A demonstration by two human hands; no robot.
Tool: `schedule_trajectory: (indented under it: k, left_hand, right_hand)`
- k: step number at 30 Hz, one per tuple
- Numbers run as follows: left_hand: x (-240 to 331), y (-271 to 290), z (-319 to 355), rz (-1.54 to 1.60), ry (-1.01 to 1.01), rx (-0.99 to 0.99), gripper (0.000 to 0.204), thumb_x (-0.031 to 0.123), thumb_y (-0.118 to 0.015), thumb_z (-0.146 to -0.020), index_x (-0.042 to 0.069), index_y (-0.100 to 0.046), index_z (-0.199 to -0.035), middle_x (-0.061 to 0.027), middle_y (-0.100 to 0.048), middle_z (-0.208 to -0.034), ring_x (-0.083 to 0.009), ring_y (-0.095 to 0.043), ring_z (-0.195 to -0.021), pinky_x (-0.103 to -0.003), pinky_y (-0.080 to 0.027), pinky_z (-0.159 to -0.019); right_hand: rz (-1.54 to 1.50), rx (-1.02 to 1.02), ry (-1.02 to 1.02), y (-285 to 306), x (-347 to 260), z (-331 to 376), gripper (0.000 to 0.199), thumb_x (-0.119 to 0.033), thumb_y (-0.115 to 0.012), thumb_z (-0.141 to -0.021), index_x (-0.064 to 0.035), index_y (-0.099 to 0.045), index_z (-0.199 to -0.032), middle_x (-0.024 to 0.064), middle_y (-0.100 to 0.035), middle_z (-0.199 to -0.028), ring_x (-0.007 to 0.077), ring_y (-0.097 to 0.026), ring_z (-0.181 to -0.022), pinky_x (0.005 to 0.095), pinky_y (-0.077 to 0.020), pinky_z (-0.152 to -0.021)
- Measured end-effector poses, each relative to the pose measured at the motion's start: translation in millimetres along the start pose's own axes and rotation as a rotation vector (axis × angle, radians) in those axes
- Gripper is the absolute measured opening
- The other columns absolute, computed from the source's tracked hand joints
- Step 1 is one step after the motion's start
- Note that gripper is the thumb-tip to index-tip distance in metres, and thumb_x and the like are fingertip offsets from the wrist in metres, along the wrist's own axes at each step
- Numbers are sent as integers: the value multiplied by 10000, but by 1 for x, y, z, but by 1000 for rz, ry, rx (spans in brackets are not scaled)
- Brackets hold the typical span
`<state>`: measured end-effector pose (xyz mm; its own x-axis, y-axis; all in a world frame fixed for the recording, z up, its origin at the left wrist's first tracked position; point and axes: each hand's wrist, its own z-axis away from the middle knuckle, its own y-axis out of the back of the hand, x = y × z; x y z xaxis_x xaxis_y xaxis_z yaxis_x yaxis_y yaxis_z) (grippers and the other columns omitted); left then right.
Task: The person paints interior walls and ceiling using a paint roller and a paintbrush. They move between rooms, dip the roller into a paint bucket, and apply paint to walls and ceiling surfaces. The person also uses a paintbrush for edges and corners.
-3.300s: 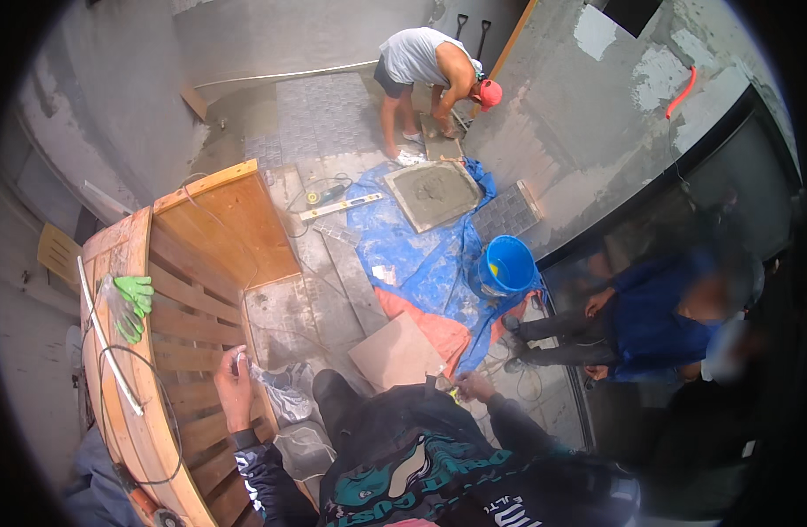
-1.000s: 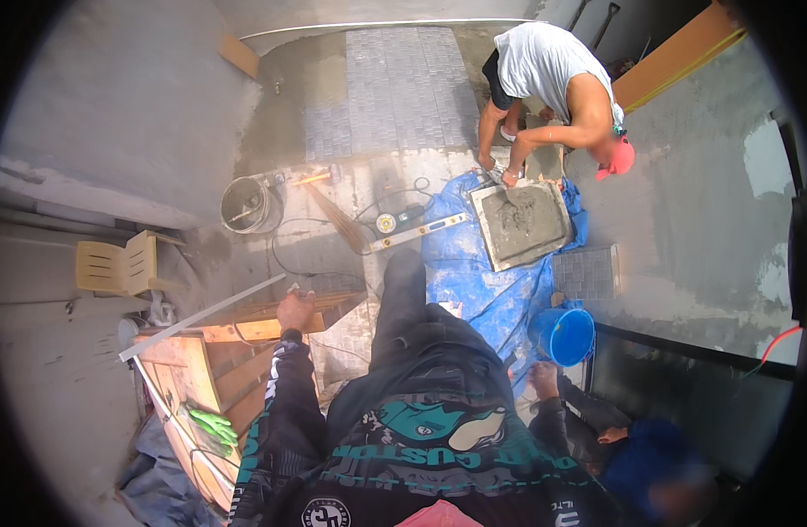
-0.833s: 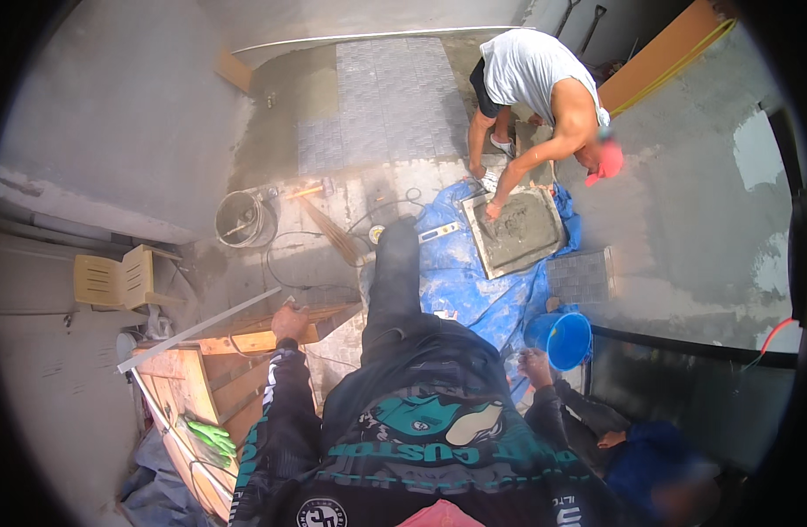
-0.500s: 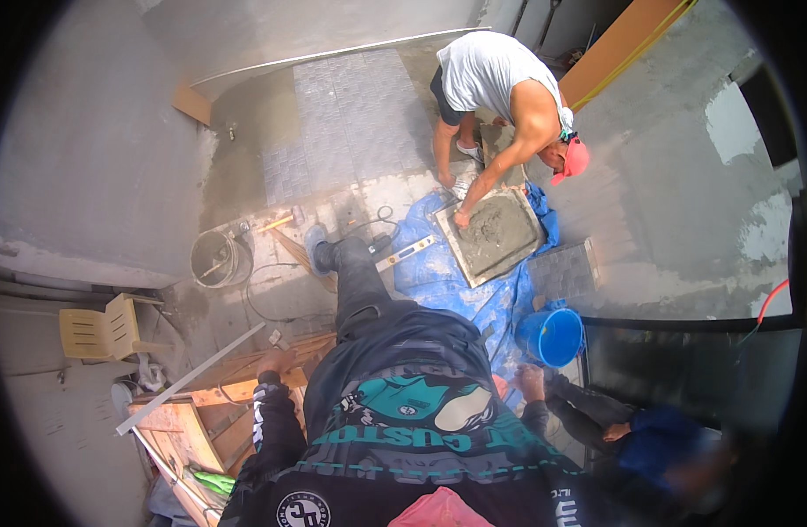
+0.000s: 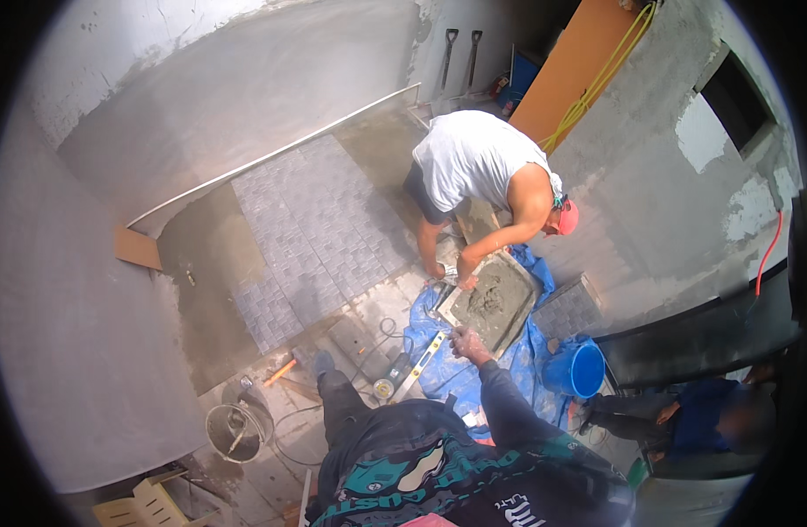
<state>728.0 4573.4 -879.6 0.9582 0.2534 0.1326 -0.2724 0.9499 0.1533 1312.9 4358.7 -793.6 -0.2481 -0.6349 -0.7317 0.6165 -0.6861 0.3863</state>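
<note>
Tile (image 5: pixel 495 299) under mortar, just beyond right hand (image 5: pixel 467 342)

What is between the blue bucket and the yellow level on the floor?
In the head view, crumpled blue tarp lies between blue bucket and yellow level; the right hand reaches over it.

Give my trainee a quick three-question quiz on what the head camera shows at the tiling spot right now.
1. True or false: the right hand is stretched out over the blue tarp, near the mortar-covered tile.
2. What colour is the bucket beside the tarp? A red, B blue, C white.
3. What long tool lies on the floor just left of the right hand?

Key: 1 true. 2 B. 3 the yellow spirit level.
</note>
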Motion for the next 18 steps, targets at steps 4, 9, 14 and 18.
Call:
schedule_trajectory:
  k: [4,9,14,18]
  left_hand:
    - [14,122,-36,458,-4,-9,389,373,-510,-989,94,-568,-1254,-159,-725,-1047,-282,-703,-859,-427,-517,-689]
    - [33,287,-79,638,-106,159,337,304,-499,-1020,99,-512,-1288,-144,-717,-1001,-248,-690,-774,-399,-508,-604]
    - [103,400,-127,582,-254,381,383,355,-470,-1028,152,-502,-1351,-152,-697,-1025,-225,-643,-762,-360,-485,-586]
    - [148,400,-160,553,-382,173,335,339,-486,-1025,155,-516,-1304,-136,-695,-955,-203,-631,-724,-327,-468,-525]
  right_hand:
    - [494,-282,483,-130,-94,2,274,-235,-542,-924,-33,-696,-1027,148,-691,-829,322,-699,-794,424,-547,-747]
    - [233,-270,96,-166,-146,34,228,-106,-517,-902,-14,-691,-1018,110,-691,-813,231,-681,-714,378,-543,-638]
    - [94,15,-178,-104,-28,77,195,-38,-558,-835,-18,-708,-958,74,-689,-741,173,-666,-613,317,-539,-510]
    - [-591,273,-153,-73,154,179,191,-201,-556,-937,-58,-674,-985,92,-671,-806,247,-676,-628,405,-583,-529]
